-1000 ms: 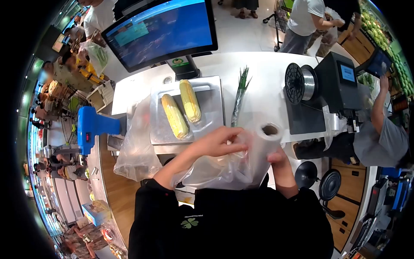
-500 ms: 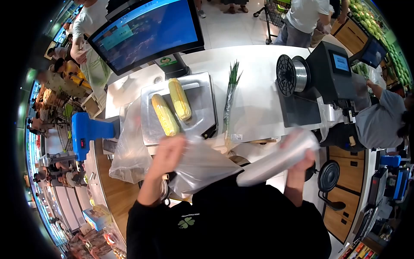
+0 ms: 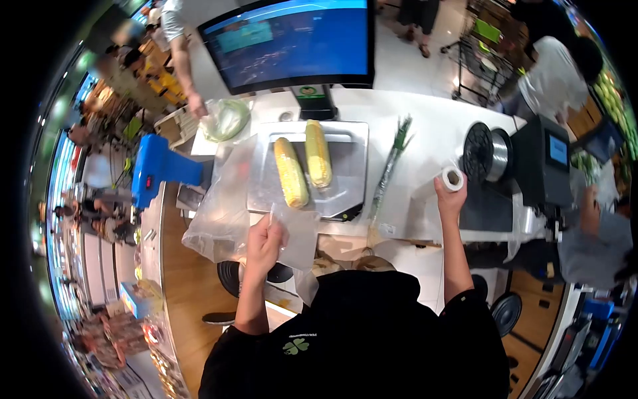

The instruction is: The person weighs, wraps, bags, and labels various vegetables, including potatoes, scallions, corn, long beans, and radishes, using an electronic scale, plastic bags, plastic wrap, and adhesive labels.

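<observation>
My left hand point(image 3: 264, 241) is closed on a clear plastic bag point(image 3: 299, 237) that hangs limp in front of my body, below the scale. Over at the right, my right hand point(image 3: 452, 194) grips a roll of plastic bags point(image 3: 453, 177), its round end and core facing up. Two ears of corn point(image 3: 290, 174) in clear wrap lie side by side on the metal scale point(image 3: 353, 143). Between the scale and the roll, a bunch of green onions point(image 3: 387, 174) in a labelled sleeve rests on the white counter point(image 3: 419, 123).
A large screen point(image 3: 289, 46) stands behind the scale. To the right are a spool point(image 3: 488, 151) and a black machine point(image 3: 541, 159). An open clear bag point(image 3: 222, 206) hangs left of the scale. Another person's hand point(image 3: 197, 106) touches bagged greens point(image 3: 229, 120) at the left.
My right hand has moved the roll forward over the counter and turned it upright. The plastic stretched between my hands is now apart from the roll. At the left, the other person's bagged greens are lower.
</observation>
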Tool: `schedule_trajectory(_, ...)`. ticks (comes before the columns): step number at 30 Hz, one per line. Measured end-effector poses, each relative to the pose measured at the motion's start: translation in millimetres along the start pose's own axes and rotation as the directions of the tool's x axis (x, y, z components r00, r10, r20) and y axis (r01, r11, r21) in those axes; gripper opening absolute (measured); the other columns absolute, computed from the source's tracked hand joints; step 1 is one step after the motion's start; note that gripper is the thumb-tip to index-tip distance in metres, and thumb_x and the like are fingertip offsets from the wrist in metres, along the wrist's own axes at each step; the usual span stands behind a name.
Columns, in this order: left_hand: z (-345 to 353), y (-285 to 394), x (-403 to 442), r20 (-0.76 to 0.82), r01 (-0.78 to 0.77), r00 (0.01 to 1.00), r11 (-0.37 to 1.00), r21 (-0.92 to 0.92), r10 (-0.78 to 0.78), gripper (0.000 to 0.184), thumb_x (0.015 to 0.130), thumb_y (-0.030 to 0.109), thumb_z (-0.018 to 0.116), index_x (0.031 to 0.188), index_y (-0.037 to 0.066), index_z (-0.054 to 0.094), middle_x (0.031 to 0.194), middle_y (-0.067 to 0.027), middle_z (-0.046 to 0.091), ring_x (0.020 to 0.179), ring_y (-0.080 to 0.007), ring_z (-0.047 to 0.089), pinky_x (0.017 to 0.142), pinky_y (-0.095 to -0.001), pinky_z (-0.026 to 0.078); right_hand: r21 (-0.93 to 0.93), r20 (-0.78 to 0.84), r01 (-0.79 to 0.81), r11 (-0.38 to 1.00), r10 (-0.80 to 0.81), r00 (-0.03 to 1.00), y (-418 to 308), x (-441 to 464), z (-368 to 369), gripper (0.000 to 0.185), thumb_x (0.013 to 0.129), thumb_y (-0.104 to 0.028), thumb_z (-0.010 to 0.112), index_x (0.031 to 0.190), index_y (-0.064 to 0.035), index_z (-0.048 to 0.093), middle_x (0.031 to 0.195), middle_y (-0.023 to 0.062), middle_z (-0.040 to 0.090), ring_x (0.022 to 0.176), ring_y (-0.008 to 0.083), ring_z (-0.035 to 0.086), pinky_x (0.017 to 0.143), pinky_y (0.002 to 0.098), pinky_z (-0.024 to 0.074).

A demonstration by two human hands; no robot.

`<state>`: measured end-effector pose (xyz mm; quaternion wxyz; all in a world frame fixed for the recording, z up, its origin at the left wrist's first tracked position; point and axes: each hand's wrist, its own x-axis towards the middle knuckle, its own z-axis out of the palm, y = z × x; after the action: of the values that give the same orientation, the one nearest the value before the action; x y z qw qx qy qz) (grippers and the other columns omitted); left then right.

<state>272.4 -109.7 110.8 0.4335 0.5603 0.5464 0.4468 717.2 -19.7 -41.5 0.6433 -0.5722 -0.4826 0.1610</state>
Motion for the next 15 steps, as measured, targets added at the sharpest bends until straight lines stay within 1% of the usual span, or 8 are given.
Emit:
schedule_trajectory(2,-9,7,-2,0.008,-0.030,1.000,0.987,0.160,0.029,0.034,0.107,0.023,0.054,0.078,0.004,0.054,0.066,0.0022,0.054,0.061,-0.0053,0.048,0.054,-0.0245,0.037,0.019,0.024,-0.044,0.999,0.044,0.999,2,4,9,0.050,0.078,-0.013,0.086,0.117,0.0006,0.059,0.106,0.0077,0.062,0.097,0.0158,0.060,0.088,0.0320,0.0497)
schedule_trajectory(4,-20,19,-1,-0.026,-0.081,0.996,0.989,0.127,0.085,0.029,0.103,0.019,0.060,0.079,0.003,0.061,0.068,0.0009,0.059,0.058,-0.0055,0.051,0.051,-0.0231,0.037,-0.015,0.041,-0.014,1.000,0.015,0.999,3,5,13,0.051,0.078,-0.013,0.086,0.118,0.0004,0.058,0.107,0.0076,0.062,0.098,0.0162,0.060,0.088,0.0320,0.0494)
schedule_trajectory(6,-38,31,-3,-0.066,0.162,0.984,0.983,-0.081,-0.168,0.029,0.104,0.019,0.059,0.081,0.002,0.065,0.068,-0.0006,0.062,0.051,-0.0061,0.052,0.046,-0.0217,0.036,-0.034,0.061,-0.029,0.999,0.031,0.998,4,3,13,0.055,0.077,-0.014,0.088,0.120,-0.0005,0.056,0.108,0.0082,0.061,0.100,0.0168,0.059,0.090,0.0319,0.0484)
schedule_trajectory(7,-41,33,3,-0.125,0.057,0.989,0.990,-0.133,-0.073,0.036,0.107,0.025,0.053,0.083,0.002,0.067,0.069,-0.0042,0.066,0.045,-0.0072,0.052,0.041,-0.0210,0.036,-0.049,0.067,-0.010,0.999,0.013,0.998,6,3,14,0.055,0.077,-0.015,0.088,0.120,-0.0006,0.056,0.109,0.0081,0.061,0.100,0.0170,0.059,0.090,0.0320,0.0480)
schedule_trajectory(10,-59,48,17,-0.265,0.004,0.960,0.949,-0.314,-0.091,0.047,0.109,0.034,0.046,0.083,0.002,0.067,0.072,-0.0089,0.070,0.045,-0.0088,0.054,0.041,-0.0217,0.041,-0.111,0.095,-0.046,0.993,0.057,0.994,18,-3,6,0.061,0.077,-0.015,0.089,0.125,-0.0004,0.053,0.115,0.0094,0.060,0.107,0.0187,0.057,0.097,0.0329,0.0454)
schedule_trajectory(12,-74,52,26,-0.216,-0.044,0.976,0.945,-0.325,-0.029,0.048,0.109,0.038,0.042,0.093,0.001,0.067,0.083,-0.0138,0.073,0.048,-0.0094,0.057,0.040,-0.0221,0.043,-0.036,0.065,-0.084,0.996,0.087,0.994,25,-9,5,0.069,0.078,-0.016,0.088,0.132,0.0001,0.050,0.123,0.0122,0.058,0.117,0.0211,0.056,0.104,0.0347,0.0425)
schedule_trajectory(14,-78,73,33,-0.398,0.015,0.881,0.855,-0.519,-0.257,0.044,0.109,0.039,0.043,0.108,0.000,0.063,0.093,-0.0147,0.074,0.053,-0.0093,0.059,0.041,-0.0222,0.044,-0.041,0.057,-0.043,0.998,0.045,0.997,23,-25,4,0.072,0.083,-0.016,0.084,0.141,0.0013,0.045,0.132,0.0156,0.056,0.127,0.0234,0.053,0.109,0.0372,0.0396)
schedule_trajectory(15,-89,53,38,-0.415,-0.063,0.885,0.826,-0.560,-0.213,0.044,0.109,0.040,0.042,0.124,0.001,0.056,0.104,-0.0146,0.073,0.055,-0.0090,0.059,0.040,-0.0224,0.045,-0.099,-0.089,-0.138,0.986,0.129,0.988,20,-39,1,0.066,0.087,-0.014,0.079,0.141,0.0020,0.045,0.134,0.0166,0.056,0.127,0.0244,0.053,0.110,0.0383,0.0399)
